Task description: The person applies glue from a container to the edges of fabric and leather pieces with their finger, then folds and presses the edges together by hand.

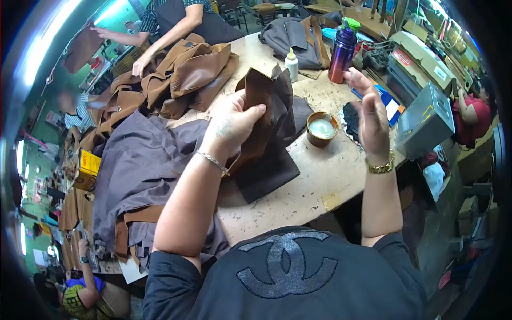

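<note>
My left hand is closed on a brown leather piece, thumb on its near face, and holds it up over the table. Dark brown fabric hangs and lies below that piece. My right hand is raised at the right with its fingers apart and nothing in them. Between the hands, a small brown bowl of whitish paste stands on the table. A black cloth lies just left of my right hand.
A white squeeze bottle and a purple-red flask stand toward the back. Brown leather pieces and dark fabric cover the left side. A co-worker's hand touches the leather. A grey metal box is at the right.
</note>
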Demonstrator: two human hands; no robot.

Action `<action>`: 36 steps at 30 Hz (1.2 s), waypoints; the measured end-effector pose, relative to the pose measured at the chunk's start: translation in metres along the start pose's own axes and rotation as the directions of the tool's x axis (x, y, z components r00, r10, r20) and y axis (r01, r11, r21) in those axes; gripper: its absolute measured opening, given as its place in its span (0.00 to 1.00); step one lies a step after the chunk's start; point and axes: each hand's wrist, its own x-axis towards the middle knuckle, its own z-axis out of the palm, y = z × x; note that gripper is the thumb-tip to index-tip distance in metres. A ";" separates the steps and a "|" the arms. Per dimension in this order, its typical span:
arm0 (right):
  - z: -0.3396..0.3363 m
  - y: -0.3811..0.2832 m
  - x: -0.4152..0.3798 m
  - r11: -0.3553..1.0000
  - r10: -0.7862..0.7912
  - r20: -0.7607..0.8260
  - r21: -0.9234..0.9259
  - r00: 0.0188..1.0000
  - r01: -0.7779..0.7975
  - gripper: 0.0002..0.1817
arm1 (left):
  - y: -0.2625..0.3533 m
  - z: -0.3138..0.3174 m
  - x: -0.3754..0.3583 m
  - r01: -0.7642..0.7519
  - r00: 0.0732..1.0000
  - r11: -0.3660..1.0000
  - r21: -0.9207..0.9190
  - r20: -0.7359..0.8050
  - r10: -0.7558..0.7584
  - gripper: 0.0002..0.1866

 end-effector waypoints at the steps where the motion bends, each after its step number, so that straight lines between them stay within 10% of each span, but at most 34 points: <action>1: 0.011 -0.008 -0.004 0.971 0.086 -0.009 0.226 0.996 -0.082 0.37 | -0.006 0.004 -0.001 -0.015 1.000 1.000 0.003 -0.007 0.015 0.13; 13: 0.089 -0.018 -0.030 0.719 0.163 0.143 0.660 0.976 -0.217 0.49 | -0.006 0.044 -0.020 -0.183 0.983 0.961 0.207 0.013 0.184 0.14; 15: 0.089 -0.014 -0.031 0.767 0.130 0.141 0.613 0.981 -0.189 0.49 | -0.005 0.046 -0.024 -0.285 0.937 0.741 0.608 0.012 0.350 0.15; 18: 0.090 -0.012 -0.034 0.870 0.051 0.089 0.485 0.995 -0.088 0.45 | 0.002 0.052 -0.030 -0.089 0.989 0.793 0.602 -0.041 0.142 0.16; 36: 0.097 -0.013 -0.047 0.995 -0.101 0.007 -0.001 0.995 0.101 0.44 | -0.010 0.054 -0.039 -0.260 0.947 0.506 0.822 0.115 0.300 0.23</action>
